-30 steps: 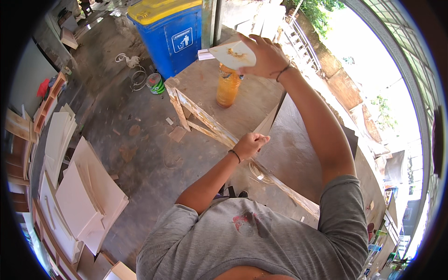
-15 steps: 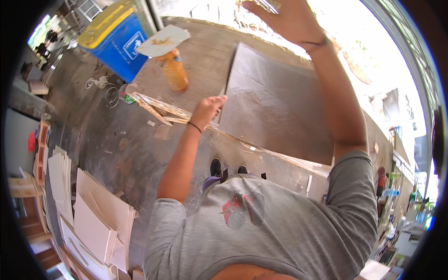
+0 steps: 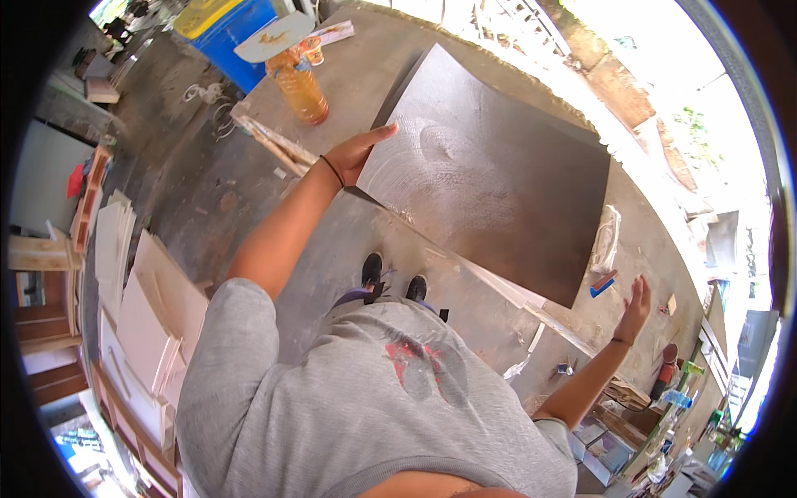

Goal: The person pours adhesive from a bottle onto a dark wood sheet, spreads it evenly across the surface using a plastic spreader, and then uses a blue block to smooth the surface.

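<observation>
A dark grey-brown rectangular sheet [image 3: 498, 183] lies tilted over the worktable, its surface shiny with wet-looking swirl marks on the left part. My left hand [image 3: 362, 154] grips its left edge, thumb on top and fingers hidden underneath. That edge is raised off the table. My right hand [image 3: 635, 309] is empty, fingers stretched, over the table to the right of the sheet. Nearest to it lies a small blue-edged tool [image 3: 603, 284], perhaps a scraper, beside a crumpled clear plastic bag [image 3: 606, 238].
An amber plastic bottle [image 3: 300, 90] stands on the table's left end, with a stained pale board [image 3: 275, 36] over its top. Beyond is a blue bin [image 3: 224, 50] with a yellow lid. Pale panels [image 3: 154, 307] lean at the left. Bottles and tools crowd the right side.
My left hand has taken hold of the sheet and raised its left edge. My right hand has come down from above the sheet's far side to the right. The view has shifted.
</observation>
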Motion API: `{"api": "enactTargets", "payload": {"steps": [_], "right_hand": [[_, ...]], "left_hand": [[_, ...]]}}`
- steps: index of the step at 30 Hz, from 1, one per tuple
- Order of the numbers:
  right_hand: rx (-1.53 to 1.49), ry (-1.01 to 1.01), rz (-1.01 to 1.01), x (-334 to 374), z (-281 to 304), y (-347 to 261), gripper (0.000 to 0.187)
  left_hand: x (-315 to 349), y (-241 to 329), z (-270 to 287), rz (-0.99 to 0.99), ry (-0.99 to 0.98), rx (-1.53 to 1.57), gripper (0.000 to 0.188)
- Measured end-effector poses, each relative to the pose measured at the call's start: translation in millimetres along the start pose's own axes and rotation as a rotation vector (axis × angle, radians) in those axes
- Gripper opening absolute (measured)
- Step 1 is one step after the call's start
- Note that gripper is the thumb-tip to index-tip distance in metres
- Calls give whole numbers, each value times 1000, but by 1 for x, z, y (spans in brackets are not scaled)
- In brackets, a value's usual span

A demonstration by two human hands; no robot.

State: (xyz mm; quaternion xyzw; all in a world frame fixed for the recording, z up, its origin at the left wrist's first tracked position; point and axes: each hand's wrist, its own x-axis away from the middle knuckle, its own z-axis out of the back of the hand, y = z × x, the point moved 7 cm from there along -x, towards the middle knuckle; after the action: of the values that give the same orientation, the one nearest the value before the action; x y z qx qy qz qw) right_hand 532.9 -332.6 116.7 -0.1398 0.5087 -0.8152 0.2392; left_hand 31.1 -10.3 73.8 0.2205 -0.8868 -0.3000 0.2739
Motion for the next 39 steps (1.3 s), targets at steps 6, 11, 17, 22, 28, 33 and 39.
{"api": "enactTargets", "payload": {"steps": [6,11,17,22,28,33,39], "right_hand": [[-387,-157,-265,35,-32,100,50],[-542,-293,-265,23,-53,99,57],[-600,-458,-266,23,-70,66,66],[-666,-568,-229,32,-79,55,71],[-277,-225,1,63,-71,-19,71],[-365,-197,154,122,-118,-98,64],[-317,-449,306,256,-241,-184,57]], "left_hand": [[16,-22,-2,-165,66,113,51],[48,-25,-17,-296,104,176,50],[109,-29,-32,-523,59,295,50],[167,-37,-18,-664,12,310,50],[270,-46,-3,-943,111,352,51],[390,-70,22,-1151,123,415,56],[559,-129,63,-1448,324,452,57]]}}
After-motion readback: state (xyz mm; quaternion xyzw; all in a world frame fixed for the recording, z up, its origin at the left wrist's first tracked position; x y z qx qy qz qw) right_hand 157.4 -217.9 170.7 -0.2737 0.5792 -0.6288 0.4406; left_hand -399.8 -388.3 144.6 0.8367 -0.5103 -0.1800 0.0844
